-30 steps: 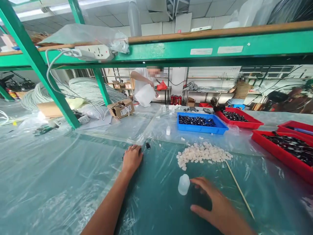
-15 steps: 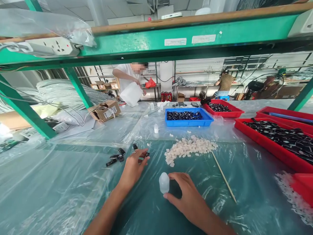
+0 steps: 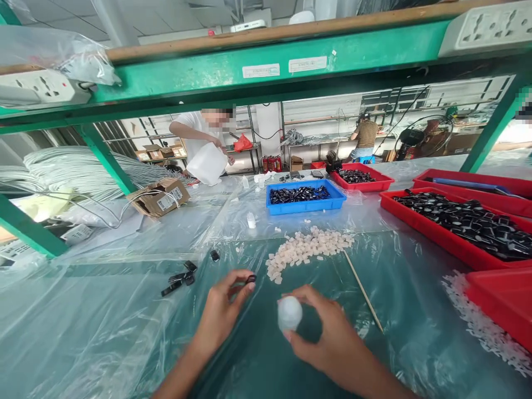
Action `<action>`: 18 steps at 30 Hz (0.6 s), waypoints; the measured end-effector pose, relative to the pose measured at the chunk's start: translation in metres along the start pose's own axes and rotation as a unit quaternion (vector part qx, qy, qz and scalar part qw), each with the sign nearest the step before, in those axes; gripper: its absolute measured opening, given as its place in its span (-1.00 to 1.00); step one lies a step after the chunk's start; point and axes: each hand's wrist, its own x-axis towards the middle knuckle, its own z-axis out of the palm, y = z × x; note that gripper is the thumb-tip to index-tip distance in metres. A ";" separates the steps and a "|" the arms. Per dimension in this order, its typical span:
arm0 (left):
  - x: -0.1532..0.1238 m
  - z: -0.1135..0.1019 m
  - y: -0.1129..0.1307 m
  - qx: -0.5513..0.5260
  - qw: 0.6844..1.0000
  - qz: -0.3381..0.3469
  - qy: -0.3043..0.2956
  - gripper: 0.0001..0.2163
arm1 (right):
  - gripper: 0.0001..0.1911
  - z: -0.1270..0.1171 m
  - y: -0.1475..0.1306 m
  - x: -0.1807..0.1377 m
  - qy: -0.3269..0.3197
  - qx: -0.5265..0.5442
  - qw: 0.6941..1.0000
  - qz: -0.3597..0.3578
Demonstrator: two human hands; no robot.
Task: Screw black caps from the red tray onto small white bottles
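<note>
My left hand [image 3: 220,310] pinches a small black plastic piece [image 3: 251,279] between thumb and fingertips, above the green mat. To its right, my right hand [image 3: 328,327] has thumb and fingers around a small translucent white bottle [image 3: 290,315], whose rounded end faces me. The bottle and the black piece are apart. Left of my left hand lie several similar black pieces [image 3: 178,280], and one more black piece [image 3: 214,255] lies alone nearby. Beyond both hands spreads a heap of small whitish pieces [image 3: 307,247], with a thin wooden stick [image 3: 363,291] beside it.
A blue tray [image 3: 305,208] and red trays [image 3: 449,235] hold many black pieces. Another small bottle [image 3: 251,220] stands behind the heap. White bits [image 3: 477,316] lie by a red bin [image 3: 507,299] at right. A green shelf beam [image 3: 183,77] crosses above. One person [image 3: 199,133] works opposite.
My left hand has drawn away from the lone black piece, bringing its black piece closer to the bottle. The bottle now tilts in my right hand. The whole view has shifted.
</note>
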 end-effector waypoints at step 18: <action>-0.039 0.023 0.041 -0.031 0.991 0.131 -0.021 -0.73 | -0.52 -0.071 0.023 -0.030 0.077 -0.169 0.967 -0.175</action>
